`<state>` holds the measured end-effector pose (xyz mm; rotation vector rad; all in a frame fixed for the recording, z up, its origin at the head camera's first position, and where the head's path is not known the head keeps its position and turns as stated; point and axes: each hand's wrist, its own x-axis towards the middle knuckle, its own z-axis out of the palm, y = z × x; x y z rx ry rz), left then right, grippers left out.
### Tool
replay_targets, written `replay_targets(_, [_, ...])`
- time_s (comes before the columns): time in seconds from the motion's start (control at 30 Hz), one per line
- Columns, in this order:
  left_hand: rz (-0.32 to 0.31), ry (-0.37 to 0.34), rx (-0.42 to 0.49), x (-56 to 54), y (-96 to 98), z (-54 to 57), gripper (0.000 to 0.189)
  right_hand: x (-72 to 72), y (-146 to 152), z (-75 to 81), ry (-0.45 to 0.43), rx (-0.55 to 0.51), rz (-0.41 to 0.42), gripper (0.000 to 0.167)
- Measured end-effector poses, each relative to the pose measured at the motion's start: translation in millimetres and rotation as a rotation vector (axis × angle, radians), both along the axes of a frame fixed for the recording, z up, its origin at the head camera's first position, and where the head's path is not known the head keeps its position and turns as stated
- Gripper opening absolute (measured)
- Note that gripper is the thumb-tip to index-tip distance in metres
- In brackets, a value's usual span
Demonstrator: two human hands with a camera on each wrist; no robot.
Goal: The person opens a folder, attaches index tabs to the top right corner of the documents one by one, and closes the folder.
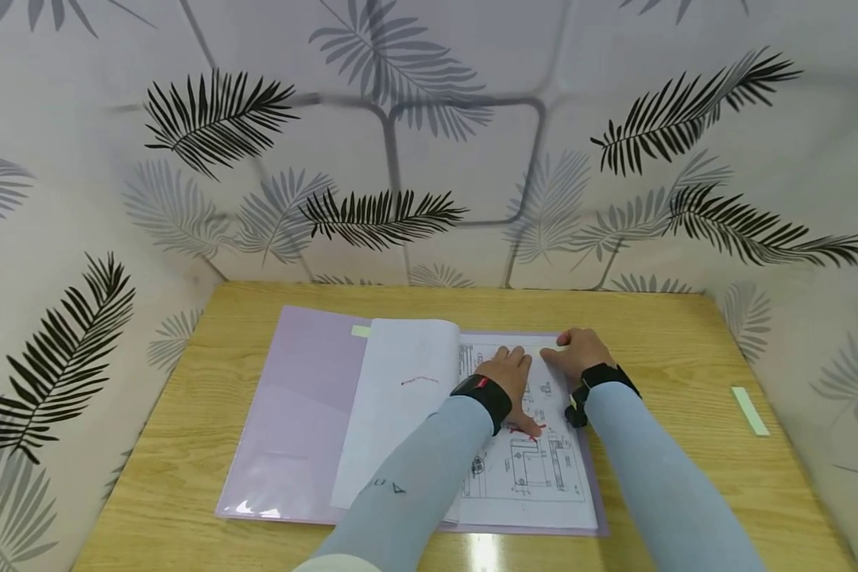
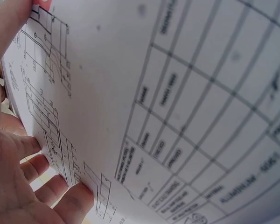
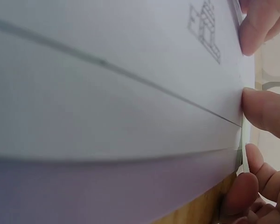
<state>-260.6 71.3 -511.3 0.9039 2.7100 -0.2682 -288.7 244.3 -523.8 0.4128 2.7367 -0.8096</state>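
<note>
A lilac folder (image 1: pixel 293 421) lies spread on the table, with a sheet of technical drawings (image 1: pixel 561 477) on its right side. My left hand (image 1: pixel 511 385) rests on this sheet, fingers extended and thumb spread near some red marks. At the sheet's upper right corner, my right hand (image 1: pixel 585 353) pinches a pale green sticky strip (image 3: pixel 245 161) along the page edge. The thumb (image 3: pixel 268 112) presses on the paper while curled fingers sit beyond the edge. Part of the strip is hidden by the hand. The left wrist view shows a printed title block on the page.
A turned white page (image 1: pixel 400 413) with a red line lies over the folder's left cover. One pale green strip (image 1: pixel 361 331) sticks out at its top, and another strip (image 1: pixel 750 411) lies on the wooden table (image 1: pixel 665 326) at right. Leaf-patterned cloth (image 1: pixel 436 175) surrounds the table.
</note>
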Motion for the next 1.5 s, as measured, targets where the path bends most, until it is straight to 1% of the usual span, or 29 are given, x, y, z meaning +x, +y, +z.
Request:
replay_targets(0.1, [0.004,0.006,0.006,-1.6,1.3,-4.2,0.132,1.2,-0.7,0.8,-0.009,0.0,-0.006,0.051])
replay_targets(0.17, [0.003,0.013,0.005,-1.7,1.2,-4.2,0.132,1.2,-0.5,0.6,-0.003,-0.005,-0.01,0.049])
replay_targets(0.27, [-0.003,0.016,0.002,0.4,0.3,-0.9,0.13,1.3,0.0,-0.5,0.012,-0.012,-0.025,0.043])
replay_targets(0.43, [-0.01,0.01,0.011,5.2,-1.7,8.5,0.126,2.6,-0.1,0.5,0.029,-0.029,-0.059,0.032])
replay_targets(0.5, [-0.009,0.008,0.016,5.9,-2.1,9.6,0.126,2.3,-0.2,0.9,0.027,-0.029,-0.067,0.03])
replay_targets(0.57, [-0.009,0.01,0.019,5.7,-1.9,8.0,0.126,1.9,-0.6,0.8,0.023,-0.023,-0.07,0.029])
replay_targets(0.77, [-0.007,0.015,0.014,1.3,0.4,-1.5,0.129,2.2,-5.6,-0.4,0.046,0.018,-0.077,0.043])
replay_targets(0.87, [-0.007,0.01,0.005,0.3,1.0,-2.6,0.13,3.0,-8.9,-1.8,0.056,0.045,-0.092,0.047])
replay_targets(1.07, [0.004,0.002,-0.01,-1.5,1.8,-6.8,0.131,3.2,-14.9,-1.3,0.028,0.106,-0.074,0.06])
replay_targets(1.2, [-0.001,0.007,-0.006,-2.3,2.2,-11.6,0.133,1.7,-16.4,-0.3,0.014,0.133,-0.061,0.06])
replay_targets(1.3, [-0.008,0.008,-0.007,-3.1,2.3,-13.5,0.134,0.4,-14.9,0.3,-0.001,0.134,-0.038,0.062])
replay_targets(1.5, [-0.004,-0.001,-0.011,-6.0,2.9,-13.3,0.135,-0.7,-8.6,2.7,-0.058,0.072,-0.008,0.071])
